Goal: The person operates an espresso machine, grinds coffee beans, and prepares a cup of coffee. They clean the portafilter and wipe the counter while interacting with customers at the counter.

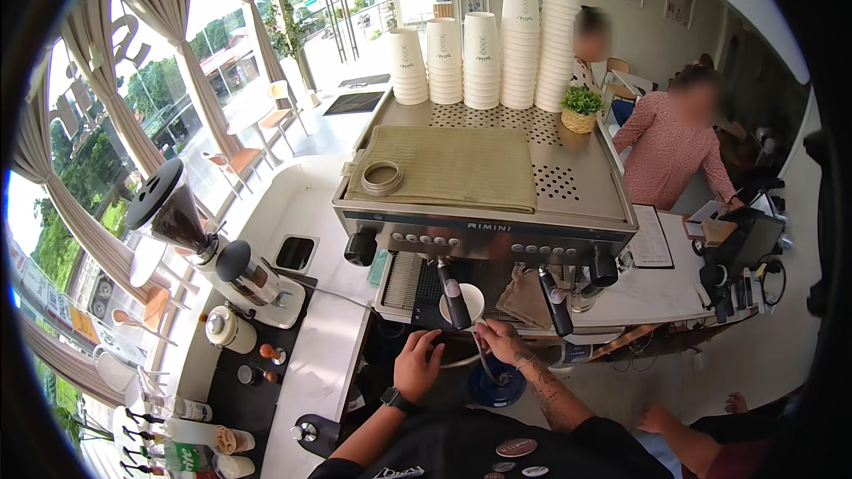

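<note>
A white cup [472, 300] sits below the spout area of an espresso machine [426, 229], partly hidden by the black handle of a portafilter [456, 303]. My right hand [500, 344] is at the cup's near right edge, its fingers closed around what looks like the handle. My left hand [421, 358] is just left of and nearer than the cup, its fingers slightly curled and apart, holding nothing. A second portafilter [556, 303] is locked in at the right, with a folded brown cloth [522, 296] on the drip tray between them.
Stacked paper cups [480, 60], a green towel [452, 163] with a metal ring [382, 177], and a potted plant [580, 110] top the machine. A coffee grinder [249, 279] stands left. Below is a blue basin [496, 382]. Another person's hand [655, 418] is at lower right.
</note>
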`<state>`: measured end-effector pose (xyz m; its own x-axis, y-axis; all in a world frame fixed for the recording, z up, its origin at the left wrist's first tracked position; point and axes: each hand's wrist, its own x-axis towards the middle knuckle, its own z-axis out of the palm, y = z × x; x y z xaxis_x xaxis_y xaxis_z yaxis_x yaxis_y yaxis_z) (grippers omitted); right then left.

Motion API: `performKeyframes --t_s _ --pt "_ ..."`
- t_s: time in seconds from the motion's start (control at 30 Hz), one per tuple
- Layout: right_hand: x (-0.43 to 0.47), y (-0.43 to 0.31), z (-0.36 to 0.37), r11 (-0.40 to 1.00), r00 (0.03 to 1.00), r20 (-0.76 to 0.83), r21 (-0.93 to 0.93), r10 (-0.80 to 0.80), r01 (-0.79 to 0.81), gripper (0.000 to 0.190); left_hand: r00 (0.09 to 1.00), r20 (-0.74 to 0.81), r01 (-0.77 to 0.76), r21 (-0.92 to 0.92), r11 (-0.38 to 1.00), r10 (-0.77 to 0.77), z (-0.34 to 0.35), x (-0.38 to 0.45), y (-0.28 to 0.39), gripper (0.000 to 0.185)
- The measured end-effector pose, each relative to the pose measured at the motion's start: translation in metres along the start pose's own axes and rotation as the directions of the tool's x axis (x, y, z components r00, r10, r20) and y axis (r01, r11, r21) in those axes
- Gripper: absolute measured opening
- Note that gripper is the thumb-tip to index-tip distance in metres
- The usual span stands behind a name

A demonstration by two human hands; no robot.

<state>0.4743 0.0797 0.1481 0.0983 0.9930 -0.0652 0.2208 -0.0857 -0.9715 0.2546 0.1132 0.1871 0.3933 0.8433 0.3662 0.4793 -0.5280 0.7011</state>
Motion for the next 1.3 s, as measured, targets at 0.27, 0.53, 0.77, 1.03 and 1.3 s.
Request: performKeyframes --t_s 0.27,0.53,0.77,1.03,1.3 --pt "0.101 0.000 0.003 0.998 0.999 0.040 -0.059 0.036 -0.033 0.033 0.935 0.092 0.355 -0.291 0.888 -0.344 -0.025 -0.028 -0.091 0.016" --pt "0.048 -0.042 -0.017 0.852 0.986 -0.069 -0.516 -0.150 0.093 0.025 0.793 0.390 0.567 -0.190 0.802 -0.468 -0.102 -0.114 -0.151 0.017" --pt "0.029 -0.236 -0.052 0.323 0.717 0.026 -0.881 -0.696 0.346 0.047 0.758 0.437 0.652 -0.498 0.572 -0.484 -0.051 -0.036 -0.156 0.025" --pt "0.075 -0.231 -0.032 0.146 0.829 0.047 -0.977 -0.557 0.154 0.076 0.572 0.652 0.791 -0.598 0.125 -0.498 0.008 0.049 -0.138 0.035" --pt "0.075 -0.229 -0.036 0.170 0.800 0.045 -0.969 -0.598 0.182 0.073 0.636 0.563 0.751 -0.608 0.257 -0.527 0.027 0.055 -0.138 0.026"
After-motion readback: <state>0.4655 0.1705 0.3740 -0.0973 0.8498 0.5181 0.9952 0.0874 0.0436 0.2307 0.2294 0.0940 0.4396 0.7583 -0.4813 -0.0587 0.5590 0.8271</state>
